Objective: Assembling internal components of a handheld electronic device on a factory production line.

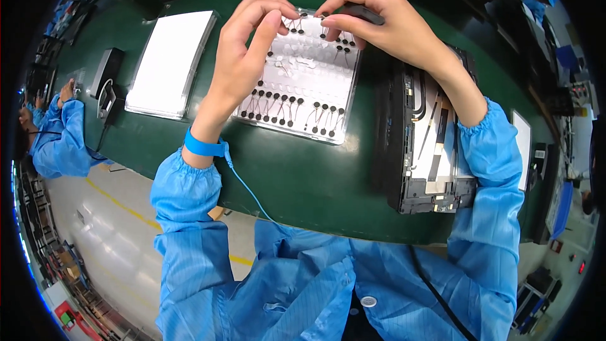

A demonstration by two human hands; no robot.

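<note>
A clear tray point(297, 131) with a white inside lies in front of me. Small round black parts with thin reddish leads point(291, 99) sit in rows near its near edge, and a few more near the far edge. My left hand point(246, 47) is over the tray's far left corner, its fingers bent and thumb apart from the index tip; nothing shows in it. Over the far right corner, my right hand point(385, 22) grips a slim black tool point(363, 12) between thumb and fingers. Its fingertips are beside a small black part; whether they touch it I cannot tell.
A black device chassis point(432, 145) with exposed insides stands by my right forearm. Left of the tray lies a second tray with a white sheet point(169, 63). Black box-like items point(107, 79) are further left, near another person's hand point(67, 91). A blue wrist-strap cord point(243, 183) runs from my left wrist.
</note>
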